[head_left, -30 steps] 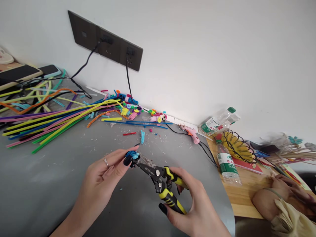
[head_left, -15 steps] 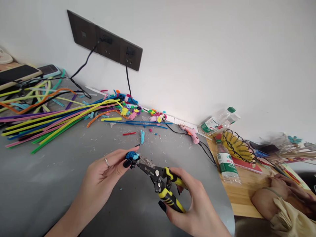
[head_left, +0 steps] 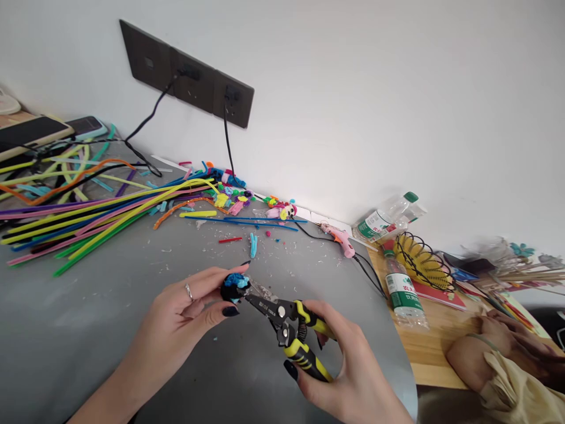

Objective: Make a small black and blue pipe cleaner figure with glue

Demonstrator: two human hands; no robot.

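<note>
My left hand (head_left: pixel 180 321) has shifted: thumb is lower, off the front of the blue-and-black fuzzy piece (head_left: pixel 236 284), more black showing. Piece sits below-left of frame centre, at the tips of the pliers (head_left: pixel 282 311). Left is half open around it, can't tell if it grips. My right hand (head_left: pixel 348 356) is wrapped round the spread handles
</note>
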